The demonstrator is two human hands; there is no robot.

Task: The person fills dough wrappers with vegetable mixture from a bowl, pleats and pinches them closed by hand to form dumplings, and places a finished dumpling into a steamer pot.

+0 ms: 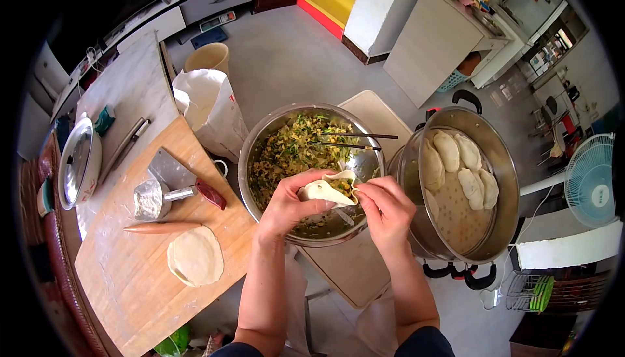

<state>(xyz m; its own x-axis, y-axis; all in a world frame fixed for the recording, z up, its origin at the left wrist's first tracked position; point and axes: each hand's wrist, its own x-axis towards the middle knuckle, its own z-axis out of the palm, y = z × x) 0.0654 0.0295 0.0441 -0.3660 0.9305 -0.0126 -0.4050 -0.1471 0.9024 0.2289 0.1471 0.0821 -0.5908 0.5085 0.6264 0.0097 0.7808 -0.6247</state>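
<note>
A half-folded dumpling [325, 192] with filling showing at its open end is held above a large metal bowl [246, 191]. My left hand [293, 199] wraps round its left side. At the right edge of the dough, my right hand [384, 208] pinches the wrapper. Chopped green and yellow filling [286, 142] lies in the bowl, with dark chopsticks [358, 135] resting over its right rim. To the right, a steamer pot [511, 227] holds several shaped dumplings [446, 151].
On the wooden board [130, 285] at the left lie round dough wrappers [195, 256], a rolling pin [163, 227], a scraper [170, 169] and a flour scoop [152, 201]. A white flour bag [211, 113] stands behind the bowl. A fan [589, 188] is at the far right.
</note>
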